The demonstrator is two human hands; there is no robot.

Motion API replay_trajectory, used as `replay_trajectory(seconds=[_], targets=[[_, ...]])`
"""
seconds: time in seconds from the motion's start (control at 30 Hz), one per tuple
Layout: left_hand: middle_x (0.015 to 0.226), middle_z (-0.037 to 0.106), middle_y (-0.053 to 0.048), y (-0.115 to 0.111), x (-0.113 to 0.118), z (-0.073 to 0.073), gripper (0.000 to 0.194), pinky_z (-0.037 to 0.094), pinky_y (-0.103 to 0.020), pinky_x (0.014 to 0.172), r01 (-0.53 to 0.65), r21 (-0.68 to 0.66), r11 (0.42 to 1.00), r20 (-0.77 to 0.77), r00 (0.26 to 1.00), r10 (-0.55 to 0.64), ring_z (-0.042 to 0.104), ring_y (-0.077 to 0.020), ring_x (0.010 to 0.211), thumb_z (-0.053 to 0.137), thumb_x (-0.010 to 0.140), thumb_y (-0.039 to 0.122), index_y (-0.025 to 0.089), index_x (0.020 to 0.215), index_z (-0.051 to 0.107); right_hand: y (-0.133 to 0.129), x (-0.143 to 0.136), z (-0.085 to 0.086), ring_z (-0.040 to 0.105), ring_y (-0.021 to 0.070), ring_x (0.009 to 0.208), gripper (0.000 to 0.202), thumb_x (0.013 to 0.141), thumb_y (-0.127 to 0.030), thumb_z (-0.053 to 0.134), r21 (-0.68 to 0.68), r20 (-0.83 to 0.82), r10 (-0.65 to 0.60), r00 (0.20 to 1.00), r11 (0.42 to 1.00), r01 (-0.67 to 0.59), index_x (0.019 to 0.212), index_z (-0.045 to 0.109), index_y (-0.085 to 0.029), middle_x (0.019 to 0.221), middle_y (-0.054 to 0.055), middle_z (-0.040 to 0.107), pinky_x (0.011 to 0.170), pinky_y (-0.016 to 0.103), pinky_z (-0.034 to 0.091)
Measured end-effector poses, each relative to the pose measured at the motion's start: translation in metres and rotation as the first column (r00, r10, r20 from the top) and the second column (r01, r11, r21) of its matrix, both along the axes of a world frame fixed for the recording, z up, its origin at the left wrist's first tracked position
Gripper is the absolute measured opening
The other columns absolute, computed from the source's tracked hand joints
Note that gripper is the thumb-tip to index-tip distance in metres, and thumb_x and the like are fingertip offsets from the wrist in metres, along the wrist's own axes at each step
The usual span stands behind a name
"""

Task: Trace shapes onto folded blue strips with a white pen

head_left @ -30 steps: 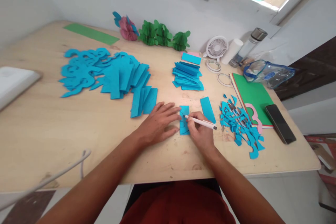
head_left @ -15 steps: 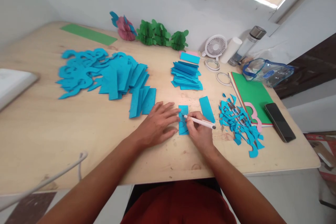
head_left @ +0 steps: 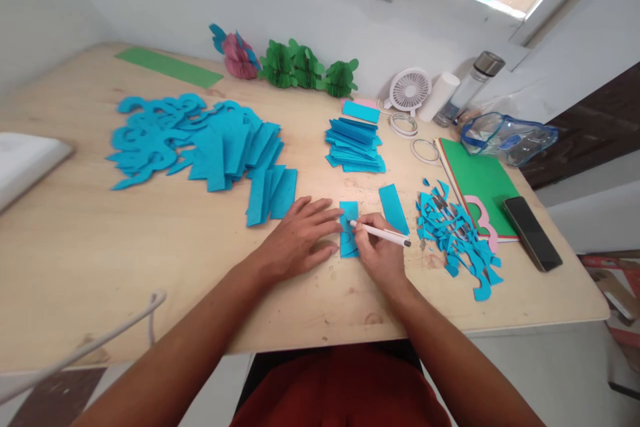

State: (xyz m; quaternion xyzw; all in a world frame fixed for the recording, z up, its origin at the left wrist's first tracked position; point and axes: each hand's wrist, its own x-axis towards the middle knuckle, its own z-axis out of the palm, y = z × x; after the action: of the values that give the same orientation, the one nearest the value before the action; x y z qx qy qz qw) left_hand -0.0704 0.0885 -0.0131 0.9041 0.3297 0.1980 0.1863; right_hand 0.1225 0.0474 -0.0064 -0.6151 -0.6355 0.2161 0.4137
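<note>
A small blue paper rectangle (head_left: 349, 246) lies on the table before me, with dark curved lines drawn on it. My right hand (head_left: 381, 255) is closed round a white pen (head_left: 383, 232), whose tip is at the paper's upper right part. Spread flat on the wood, my left hand (head_left: 306, 237) has its fingertips at the paper's left edge. Another blue strip (head_left: 394, 209) lies just beyond my right hand. Folded blue pieces (head_left: 271, 193) sit close to the left fingers.
Blue cut-out curls (head_left: 155, 133) and a stack of blue strips (head_left: 355, 145) lie farther back. Blue scraps (head_left: 453, 223), a pink template (head_left: 483, 217), a phone (head_left: 533, 233) and a green folder (head_left: 480, 180) are at right. A white cable (head_left: 115, 330) crosses the left front.
The pen and both hands look almost unmoved. Only the camera view has shifted very slightly.
</note>
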Motion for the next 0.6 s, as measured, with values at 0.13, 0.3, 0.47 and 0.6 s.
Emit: replay_trajectory(seconds=[0.13,0.3,0.47,0.6], targets=[[0.139,0.059,-0.007,0.0000,0.0000,0.0003,0.030,0.027,-0.056,0.112,0.001,0.000,1.000,0.012,1.000,-0.001,0.044,-0.0305,0.135,0.050,0.090,0.032,0.024,0.114,0.065,-0.0001,0.0001,-0.0008,0.059,0.0153,0.064,0.012,0.087,-0.027,0.051,0.004,-0.005,0.008,1.000,1.000,-0.008,0.082,0.060,-0.021,0.074,0.001,0.065,0.060,0.027,0.045],[0.139,0.059,-0.007,-0.0002,-0.0004,-0.0010,0.029,0.027,-0.056,0.112,-0.001,-0.006,1.000,0.024,1.000,0.001,0.044,-0.0301,0.135,0.050,0.090,0.031,0.024,0.113,0.065,-0.0001,0.0004,-0.0007,0.061,0.0159,0.067,0.012,0.087,-0.027,0.051,-0.007,-0.018,0.018,1.000,1.000,-0.018,0.082,0.059,-0.022,0.075,0.002,0.066,0.063,0.027,0.047],[0.137,0.060,-0.008,0.0002,-0.0003,-0.0022,0.029,0.027,-0.056,0.112,-0.002,0.004,1.000,0.028,1.000,0.001,0.044,-0.0305,0.135,0.050,0.089,0.031,0.023,0.112,0.066,-0.0005,0.0003,0.0002,0.060,0.0157,0.066,0.012,0.087,-0.027,0.051,-0.012,-0.039,0.029,0.999,0.999,-0.030,0.081,0.059,-0.021,0.075,0.002,0.066,0.061,0.027,0.046],[0.137,0.060,-0.008,0.0005,-0.0004,-0.0030,0.029,0.027,-0.055,0.112,0.000,0.008,1.000,0.034,0.999,-0.001,0.044,-0.0299,0.135,0.050,0.090,0.031,0.023,0.113,0.066,-0.0005,0.0002,0.0003,0.060,0.0152,0.066,0.012,0.087,-0.026,0.050,-0.006,-0.046,0.040,0.998,0.999,-0.040,0.081,0.059,-0.021,0.075,0.002,0.066,0.061,0.026,0.045]])
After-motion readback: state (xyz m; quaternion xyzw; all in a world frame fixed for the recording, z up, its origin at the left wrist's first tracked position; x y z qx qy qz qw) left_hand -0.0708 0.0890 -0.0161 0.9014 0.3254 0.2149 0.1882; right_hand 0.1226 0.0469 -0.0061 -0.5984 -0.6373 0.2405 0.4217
